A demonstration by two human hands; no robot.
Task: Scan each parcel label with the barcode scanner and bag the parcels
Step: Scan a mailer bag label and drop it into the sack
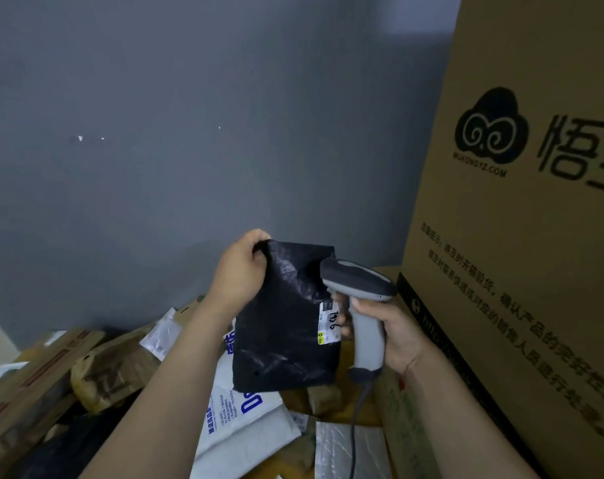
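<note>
My left hand (240, 271) grips the top left corner of a black plastic parcel (283, 326), which hangs in the air in front of the grey wall. A white shipping label (329, 323) with handwritten numbers shows at the parcel's right edge. My right hand (385, 328) holds a grey barcode scanner (359, 281) by its handle, its head close to the parcel's upper right and pointing left. The scanner's cable (357, 416) hangs down.
A tall cardboard box (521, 236) with black printing stands at the right. Below lies a heap of parcels: a white mailer with blue print (238, 416), brown paper parcels (110, 371), a silver bubble mailer (345, 451) and a dark bag (69, 451).
</note>
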